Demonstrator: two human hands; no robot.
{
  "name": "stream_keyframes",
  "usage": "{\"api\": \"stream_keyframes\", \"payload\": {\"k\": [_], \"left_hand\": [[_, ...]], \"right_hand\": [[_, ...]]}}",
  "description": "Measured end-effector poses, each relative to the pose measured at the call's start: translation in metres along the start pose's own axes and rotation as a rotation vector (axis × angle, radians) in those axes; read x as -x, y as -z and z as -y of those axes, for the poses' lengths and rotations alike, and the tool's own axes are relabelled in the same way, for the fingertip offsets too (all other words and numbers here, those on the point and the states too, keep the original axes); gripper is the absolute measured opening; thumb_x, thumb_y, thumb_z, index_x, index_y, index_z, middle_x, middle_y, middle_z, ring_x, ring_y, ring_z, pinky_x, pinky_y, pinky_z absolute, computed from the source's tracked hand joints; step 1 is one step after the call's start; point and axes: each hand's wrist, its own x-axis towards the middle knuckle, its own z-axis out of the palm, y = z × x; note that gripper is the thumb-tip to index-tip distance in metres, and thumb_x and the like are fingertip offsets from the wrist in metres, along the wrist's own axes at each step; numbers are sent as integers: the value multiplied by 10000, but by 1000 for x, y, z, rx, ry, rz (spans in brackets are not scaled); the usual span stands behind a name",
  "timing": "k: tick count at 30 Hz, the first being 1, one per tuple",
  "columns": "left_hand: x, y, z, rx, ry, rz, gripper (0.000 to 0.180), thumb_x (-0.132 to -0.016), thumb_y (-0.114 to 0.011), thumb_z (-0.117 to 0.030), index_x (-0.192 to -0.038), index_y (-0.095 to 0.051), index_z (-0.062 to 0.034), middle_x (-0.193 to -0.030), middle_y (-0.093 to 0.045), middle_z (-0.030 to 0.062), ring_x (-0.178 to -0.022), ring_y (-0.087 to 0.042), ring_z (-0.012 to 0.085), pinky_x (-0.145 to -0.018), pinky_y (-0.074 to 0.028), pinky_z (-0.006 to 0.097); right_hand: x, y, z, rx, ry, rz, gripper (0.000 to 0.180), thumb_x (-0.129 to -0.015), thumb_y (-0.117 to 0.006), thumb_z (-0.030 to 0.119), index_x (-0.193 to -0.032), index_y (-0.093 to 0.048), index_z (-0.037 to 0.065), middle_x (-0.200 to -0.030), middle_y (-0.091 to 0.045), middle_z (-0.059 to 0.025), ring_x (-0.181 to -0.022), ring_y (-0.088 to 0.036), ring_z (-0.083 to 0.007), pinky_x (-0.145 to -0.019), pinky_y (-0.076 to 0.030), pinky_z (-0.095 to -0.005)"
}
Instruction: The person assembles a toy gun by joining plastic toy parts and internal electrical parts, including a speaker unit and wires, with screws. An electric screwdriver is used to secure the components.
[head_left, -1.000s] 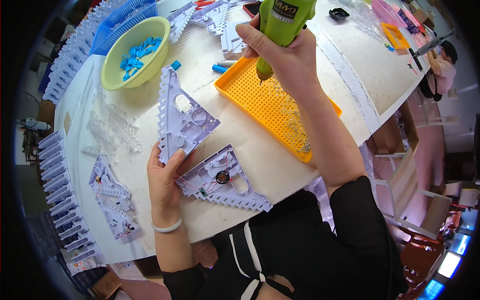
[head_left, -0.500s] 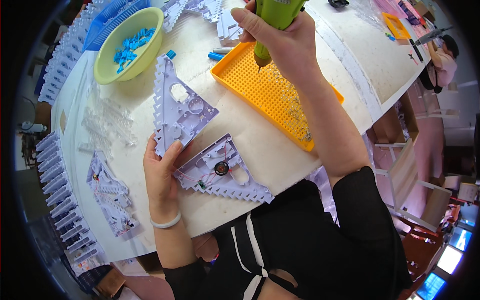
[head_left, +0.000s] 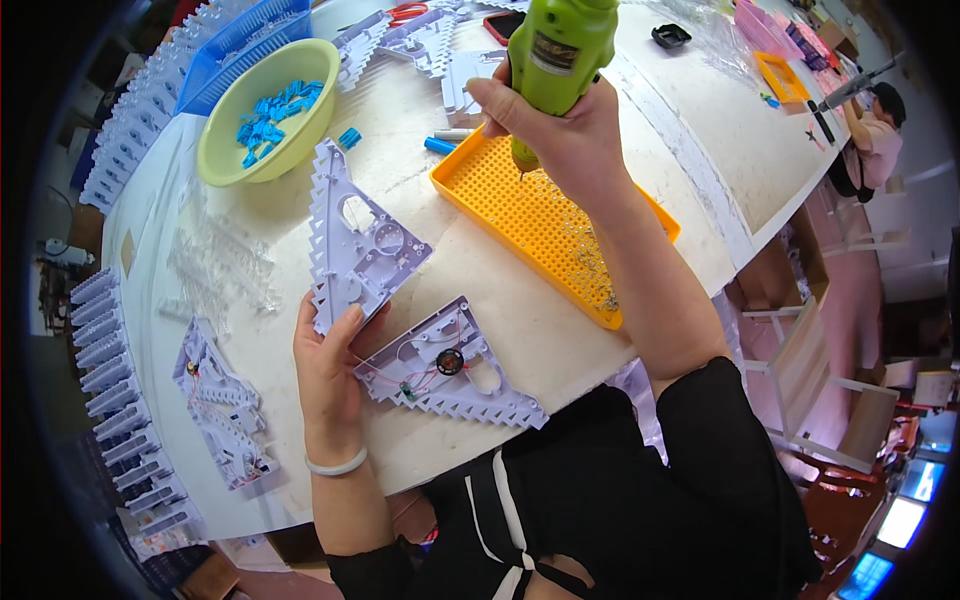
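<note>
My left hand (head_left: 332, 372) grips a pale lavender triangular plastic housing (head_left: 352, 262) by its near end, thumb on top. The housing has saw-toothed edging, a cut-out and a round recess. In my right hand (head_left: 572, 135) is a green power screwdriver (head_left: 558, 60), its thin bit pointing down over an orange perforated tray (head_left: 505, 215). Small silver screws lie scattered in that tray, mostly toward its right side. Whether the bit touches a screw is too small to tell. A second triangular housing (head_left: 430, 395), with a black round speaker and red wires, lies by my left wrist.
A pale yellow bowl (head_left: 215, 160) of blue pieces stands at the far left, next to a blue basket (head_left: 205, 80). Another wired housing (head_left: 210, 405) and clear plastic bags (head_left: 215, 250) lie left. A person (head_left: 875, 140) sits at the far right.
The whole scene sits slightly lower in the picture. Both hands keep their hold on the housing and the screwdriver, and the bit stays over the tray.
</note>
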Motion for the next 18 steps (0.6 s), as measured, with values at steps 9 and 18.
{"api": "stream_keyframes", "payload": {"k": [9,18], "left_hand": [[-2,3,1,57,16,67,486,-885,-663,-13,-1314,-440,37,-1199,-628,160,-1079,-660,258,-972,-559,387],[-3,8,4,109,65,74,430,-885,-669,27,-1274,-484,27,-1167,-649,143,-1029,-672,220,-929,-578,369]], "right_hand": [[2,-8,32,-39,14,-119,104,-891,-716,33,-968,-648,17,-805,-653,-43,-658,-636,-106,-588,-507,-224],[22,-69,71,-371,286,146,119,-943,-591,-1,-1042,-527,17,-811,-603,-127,-587,-570,-158,-529,-478,-254]]}}
